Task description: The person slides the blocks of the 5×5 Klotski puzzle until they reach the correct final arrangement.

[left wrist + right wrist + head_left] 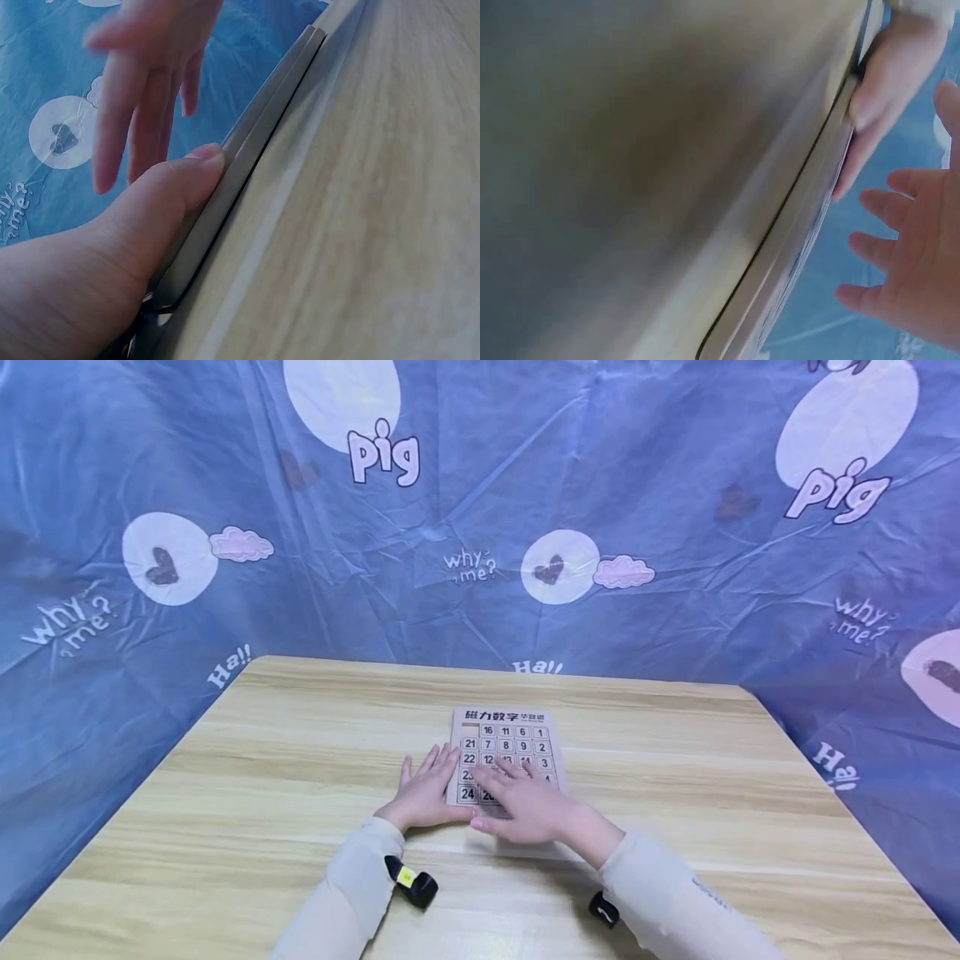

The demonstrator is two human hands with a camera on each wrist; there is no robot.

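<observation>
A flat number sliding puzzle [513, 745] lies on the table, its top-left cell bare and brown. My left hand [427, 795] rests at the puzzle's near left corner, fairly straight fingers along the left side. In the left wrist view its thumb [176, 180] lies against the board's near edge [238, 169]. Over the lower right of the puzzle is my right hand [528, 806], fingers spread, hiding several number tiles. The right wrist view shows these fingers [885, 210] apart from the board's side, holding nothing.
The wood-grain table [315, 718] stretches around the puzzle on all sides. A blue printed cloth [465, 493] hangs behind it and at both sides. Each sleeve carries a black wrist device, such as the left one [422, 889].
</observation>
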